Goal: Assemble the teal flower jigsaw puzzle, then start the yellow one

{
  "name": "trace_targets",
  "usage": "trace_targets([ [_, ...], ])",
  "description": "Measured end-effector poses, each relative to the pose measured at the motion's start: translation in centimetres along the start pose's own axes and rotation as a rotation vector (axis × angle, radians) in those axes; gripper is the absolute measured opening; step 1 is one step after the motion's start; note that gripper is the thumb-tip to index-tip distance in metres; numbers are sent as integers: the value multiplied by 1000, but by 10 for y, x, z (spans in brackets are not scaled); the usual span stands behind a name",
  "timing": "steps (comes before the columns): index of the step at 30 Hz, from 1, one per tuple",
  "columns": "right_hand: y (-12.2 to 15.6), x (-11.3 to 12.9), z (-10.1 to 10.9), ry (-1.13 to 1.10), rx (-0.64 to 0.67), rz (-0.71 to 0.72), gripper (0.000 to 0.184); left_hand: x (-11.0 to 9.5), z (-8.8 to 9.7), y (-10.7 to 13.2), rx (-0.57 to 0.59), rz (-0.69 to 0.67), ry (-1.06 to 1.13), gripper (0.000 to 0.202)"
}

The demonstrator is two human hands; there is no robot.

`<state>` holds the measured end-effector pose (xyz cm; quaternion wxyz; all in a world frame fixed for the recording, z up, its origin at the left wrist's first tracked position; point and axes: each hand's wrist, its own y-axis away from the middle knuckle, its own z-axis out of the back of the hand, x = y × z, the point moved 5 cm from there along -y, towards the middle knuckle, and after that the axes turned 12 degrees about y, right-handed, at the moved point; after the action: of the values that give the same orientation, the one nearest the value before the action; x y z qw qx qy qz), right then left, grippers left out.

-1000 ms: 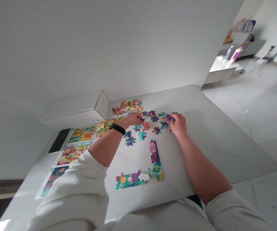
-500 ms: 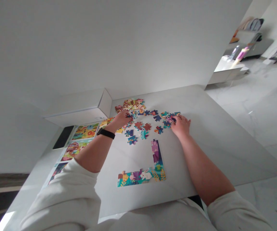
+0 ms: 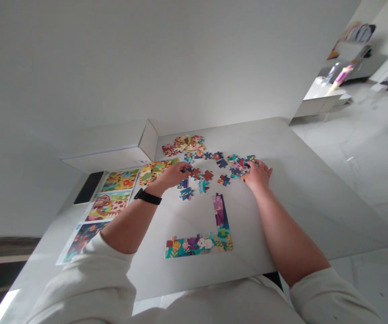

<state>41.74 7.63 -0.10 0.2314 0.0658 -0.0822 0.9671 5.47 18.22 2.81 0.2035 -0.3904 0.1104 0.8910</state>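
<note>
My left hand (image 3: 173, 174), with a black band on its wrist, reaches over loose puzzle pieces (image 3: 203, 176) and pinches a dark blue piece (image 3: 187, 169) at its fingertips. My right hand (image 3: 259, 174) rests on the white table (image 3: 302, 198) with fingers spread, touching a cluster of colourful pieces (image 3: 239, 166). An L-shaped joined section of puzzle (image 3: 210, 234) lies nearer to me, between my forearms.
A white box (image 3: 113, 148) stands at the table's far left. Beside it lie a picture sheet (image 3: 108, 202), a black phone (image 3: 87, 187) and a pile of warm-coloured pieces (image 3: 183, 144). The wall is close behind; the room's floor and furniture show at right.
My left hand drew back left from the far pile and now holds a dark piece nearer the middle. My right hand slid slightly right and spread its fingers.
</note>
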Motion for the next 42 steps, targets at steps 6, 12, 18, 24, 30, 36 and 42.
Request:
trace_targets([
  [6, 1, 7, -1, 0, 35, 80, 53, -37, -39, 1, -84, -247, -252, 45],
  [12, 2, 13, -1, 12, 66, 140, 58, -84, -97, 10, 99, -519, -325, 39],
  [18, 0, 5, 0, 50, 57, 61, 59, -122, -145, -6, 243, -576, -452, 52],
  [24, 0, 3, 1, 65, 66, 6, 61, -120, -143, -7, 190, -473, -554, 45],
  [30, 2, 7, 5, -13, 39, 29, 55, -107, -116, -1, 41, -310, -556, 36],
  [36, 4, 11, 7, -37, 44, 88, 49, -123, -140, -3, 139, -415, -523, 48],
  [42, 2, 16, 7, -77, 22, 220, 50, -126, -150, -4, 145, -460, -529, 49],
])
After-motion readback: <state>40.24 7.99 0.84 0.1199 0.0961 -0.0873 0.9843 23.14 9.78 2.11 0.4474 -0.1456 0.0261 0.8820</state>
